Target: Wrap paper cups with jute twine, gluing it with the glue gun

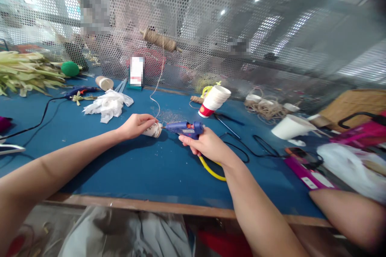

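My left hand (pixel 136 125) is closed around a small paper cup (pixel 153 130) lying on its side on the blue table (pixel 144 168). A thin twine strand (pixel 158 100) rises from the cup toward a twine spool (pixel 159 40) on the mesh wall. My right hand (pixel 208 144) grips a blue glue gun (pixel 184 128), whose nozzle points left and touches the cup. A yellow glue stick (pixel 211 170) trails behind the gun.
A stack of paper cups (pixel 214 100) lies behind the gun. White lace (pixel 107 104), a second glue gun (pixel 79 91) and dried leaves (pixel 27 72) sit at left. A tipped white cup (pixel 290 127), twine coils (pixel 267 108), black cables and pink items lie at right. Another person's arm (pixel 346 213) is at lower right.
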Tool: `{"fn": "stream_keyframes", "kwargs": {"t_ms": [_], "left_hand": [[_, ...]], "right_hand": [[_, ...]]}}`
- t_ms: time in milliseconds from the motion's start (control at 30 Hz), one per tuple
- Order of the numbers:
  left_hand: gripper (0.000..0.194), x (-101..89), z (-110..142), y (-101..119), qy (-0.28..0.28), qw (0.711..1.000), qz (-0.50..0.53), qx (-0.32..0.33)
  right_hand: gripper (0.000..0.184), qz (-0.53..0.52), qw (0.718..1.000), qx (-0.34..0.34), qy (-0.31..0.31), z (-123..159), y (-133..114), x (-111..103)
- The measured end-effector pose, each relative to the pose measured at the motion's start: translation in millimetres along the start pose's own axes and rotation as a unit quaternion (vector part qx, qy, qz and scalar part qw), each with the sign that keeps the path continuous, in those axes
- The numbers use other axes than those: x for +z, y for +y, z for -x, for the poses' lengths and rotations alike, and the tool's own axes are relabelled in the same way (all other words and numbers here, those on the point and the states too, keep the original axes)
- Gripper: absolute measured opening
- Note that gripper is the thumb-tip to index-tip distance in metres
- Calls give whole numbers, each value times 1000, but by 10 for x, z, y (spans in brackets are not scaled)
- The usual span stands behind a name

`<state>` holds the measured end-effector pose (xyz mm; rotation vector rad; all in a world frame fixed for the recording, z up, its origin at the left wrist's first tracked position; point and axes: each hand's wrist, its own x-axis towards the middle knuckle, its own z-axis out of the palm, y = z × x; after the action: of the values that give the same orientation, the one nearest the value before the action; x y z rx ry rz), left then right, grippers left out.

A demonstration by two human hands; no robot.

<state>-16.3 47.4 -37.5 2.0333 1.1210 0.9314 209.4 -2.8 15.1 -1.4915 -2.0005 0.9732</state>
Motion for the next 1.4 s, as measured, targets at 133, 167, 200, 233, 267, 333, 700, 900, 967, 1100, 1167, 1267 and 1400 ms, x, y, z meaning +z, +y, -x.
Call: {"fn": "stream_keyframes", "kwargs": {"t_ms": [133, 167, 200, 233, 267, 333, 700, 900, 967, 1100, 1167, 1267, 1400], "left_hand": [[42, 2, 1, -10, -1, 1000, 1, 0], [41, 3, 0, -11, -1, 1000, 2, 0], [41, 4, 0, -12, -1, 1000, 1, -1], [41, 4, -1, -12, 0, 1000, 0, -1], [41, 5, -2, -12, 2, 1000, -2, -1], [41, 7, -2, -12, 4, 1000, -4, -1], [41, 7, 12, 12, 4, 1000, -11, 1], [41, 5, 6, 6, 1, 1000, -13, 8], [41, 8, 4, 6, 0, 1000, -12, 8], [40, 15, 3, 7, 3, 1000, -15, 10], [40, 16, 5, 6, 5, 1000, -19, 12], [39, 16, 6, 4, 5, 1000, -22, 15], [38, 12, 2, 1, 4, 1000, -21, 20]], "right_hand": [[27, -1, 1000, 1, -8, 4, 9, -7], [28, 1, 1000, 1, -5, 1, 12, -6], [28, 4, 1000, 0, -1, -3, 15, -3], [28, 7, 1000, 0, 4, -8, 17, 0], [29, 10, 1000, -1, 7, -12, 19, 2], [29, 14, 1000, -3, 10, -14, 18, 5], [29, 18, 1000, 6, 13, -20, -1, 7], [28, 17, 1000, 2, -10, -16, 25, -11], [28, 20, 1000, 1, -18, -12, 25, -19], [29, 24, 1000, 2, -1, -25, 19, -11], [30, 23, 1000, 5, 6, -35, 21, -2], [31, 22, 1000, 5, 6, -36, 27, 0], [30, 22, 1000, 5, -11, -17, 24, -20]]}}
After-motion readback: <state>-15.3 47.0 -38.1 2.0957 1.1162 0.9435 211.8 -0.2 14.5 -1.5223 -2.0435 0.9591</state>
